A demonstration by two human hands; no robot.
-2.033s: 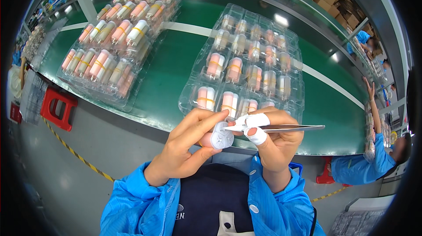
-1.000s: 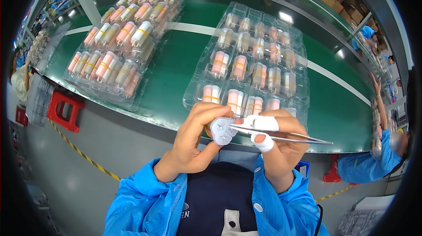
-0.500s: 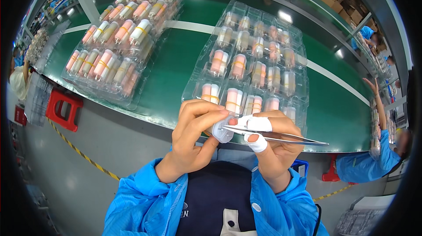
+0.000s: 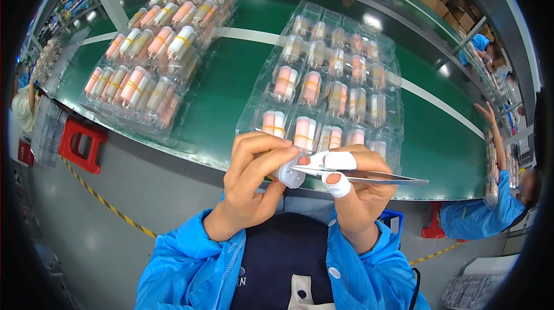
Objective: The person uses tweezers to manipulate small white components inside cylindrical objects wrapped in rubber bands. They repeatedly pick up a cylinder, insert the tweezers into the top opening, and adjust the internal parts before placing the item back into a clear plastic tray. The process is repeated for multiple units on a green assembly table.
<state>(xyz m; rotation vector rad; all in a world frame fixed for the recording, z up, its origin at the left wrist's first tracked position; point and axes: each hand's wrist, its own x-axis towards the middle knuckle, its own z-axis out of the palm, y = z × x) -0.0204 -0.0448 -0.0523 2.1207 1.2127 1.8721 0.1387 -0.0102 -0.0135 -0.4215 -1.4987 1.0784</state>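
Observation:
Between the fingers and thumb of my left hand (image 4: 248, 186) is a small translucent round plastic part (image 4: 292, 177), its open side turned toward my right hand. My right hand (image 4: 365, 197), with white tape around its thumb and fingertips, pinches a pair of metal tweezers (image 4: 389, 180). The tips of the tweezers reach into the mouth of the plastic part. Whether they grip anything inside is too small to tell. Just beyond my hands lies a clear plastic tray (image 4: 245, 120) with pink, white and grey cylinders banded in pairs.
Stacked clear trays (image 4: 173, 128) of similar cylinders stand on the green work surface (image 4: 231, 67) at the left. A red stool (image 4: 83, 144) is on the floor at left. At right, a person in blue (image 4: 476, 215) reaches up beside another stool (image 4: 433, 221).
The plastic part has tilted slightly in my left hand, and the rear end of the tweezers has risen a little. Both hands stay nearly in place. Another person's hand appears at upper right.

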